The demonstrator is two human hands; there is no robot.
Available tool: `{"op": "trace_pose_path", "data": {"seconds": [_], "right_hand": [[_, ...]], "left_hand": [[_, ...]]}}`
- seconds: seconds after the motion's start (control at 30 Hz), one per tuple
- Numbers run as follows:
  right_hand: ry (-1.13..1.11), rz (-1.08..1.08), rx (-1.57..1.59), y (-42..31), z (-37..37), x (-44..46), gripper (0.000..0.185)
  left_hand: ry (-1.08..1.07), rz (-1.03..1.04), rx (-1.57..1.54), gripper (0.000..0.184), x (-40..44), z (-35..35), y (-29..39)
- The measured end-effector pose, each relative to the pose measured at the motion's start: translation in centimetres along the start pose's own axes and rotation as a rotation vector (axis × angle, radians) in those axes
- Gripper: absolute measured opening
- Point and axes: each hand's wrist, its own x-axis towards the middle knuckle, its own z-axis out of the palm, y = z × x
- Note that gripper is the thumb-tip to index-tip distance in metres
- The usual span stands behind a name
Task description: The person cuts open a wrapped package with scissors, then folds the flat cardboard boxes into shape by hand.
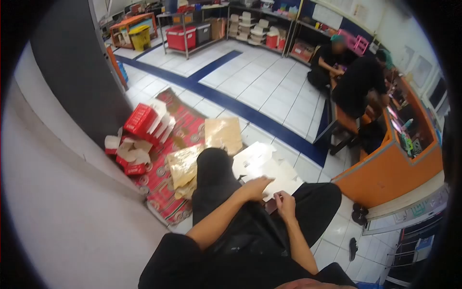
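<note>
A flat white card sheet point(279, 179), with cut edges and flaps, lies across my lap between my knees. Stretched over its near edge, my left hand point(256, 189) rests with its fingers pointing right, touching the card. My right hand point(286, 203) has its fingers curled together at the card's near right edge. A small dark reddish piece point(271, 206) shows between the two hands; its kind I cannot make out. More white card point(252, 156) lies just beyond, shining in the light.
Red-and-white folded boxes point(140, 120) are piled at the left on a red patterned mat point(159, 192). Brown-gold wrapped packs point(222, 134) lie by my knee. Co-workers point(358, 86) sit at an orange bench point(385, 168) on the right. Shoes point(353, 248) stand on the tiles.
</note>
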Motion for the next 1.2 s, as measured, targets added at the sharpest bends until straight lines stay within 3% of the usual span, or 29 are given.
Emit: {"op": "trace_pose_path", "data": {"seconds": [0.03,0.07,0.1,0.17,0.3,0.37,0.5,0.57,0.73,0.8,0.93,0.97,1.07,1.2], "right_hand": [[0.061,-0.01,0.06,0.0,-0.1,0.0,0.019],[0.093,-0.008,0.166,-0.7,-0.5,-0.1,0.017],[0.11,-0.006,0.164,-1.2,-1.0,-0.3,0.017],[0.096,-0.027,0.242,-2.1,-2.0,-0.3,0.016],[0.192,-0.06,0.314,-2.7,-2.8,-0.2,0.016],[0.337,-0.23,0.129,-3.0,-3.6,-0.4,0.016],[0.465,-0.186,0.179,-2.8,-5.0,-0.9,0.015],[0.498,-0.246,-0.055,-3.2,-5.4,-1.7,0.012],[0.446,-0.172,0.363,-2.7,-4.0,-1.9,0.009],[0.428,0.011,0.62,-0.5,-3.2,-1.8,0.012],[0.412,0.09,0.844,-0.5,-4.2,-1.8,0.019],[0.421,0.082,0.843,-0.2,-4.1,-1.6,0.019],[0.436,-0.207,0.341,-0.9,-4.3,-2.2,0.014],[0.315,-0.204,0.216,-2.0,-3.7,-2.5,0.016]], "left_hand": [[-0.129,-0.09,0.057,0.082,-0.2,-1.6,1.9],[-0.102,-0.085,0.105,0.067,-0.4,-1.2,2.0],[-0.106,-0.069,0.11,0.067,-0.3,-0.6,1.9],[-0.061,-0.063,0.241,0.042,0.1,-0.1,1.8],[-0.069,0.015,0.362,0.023,1.0,-1.3,2.4],[0.129,-0.01,0.23,0.018,0.9,-1.6,2.8],[0.262,0.038,0.17,0.017,0.7,-3.2,3.8],[0.194,-0.056,0.211,0.017,0.8,-4.2,5.0],[0.124,0.066,0.084,0.027,1.2,-1.9,3.0],[0.073,0.071,0.052,0.025,0.9,-2.7,4.3],[0.138,0.061,-0.025,0.022,0.7,-3.5,5.2],[0.153,0.073,-0.05,0.022,0.8,-3.6,5.0],[0.142,0.077,-0.053,0.022,0.6,-4.1,5.1],[0.08,0.067,0.087,0.022,0.7,-3.1,5.0]]}}
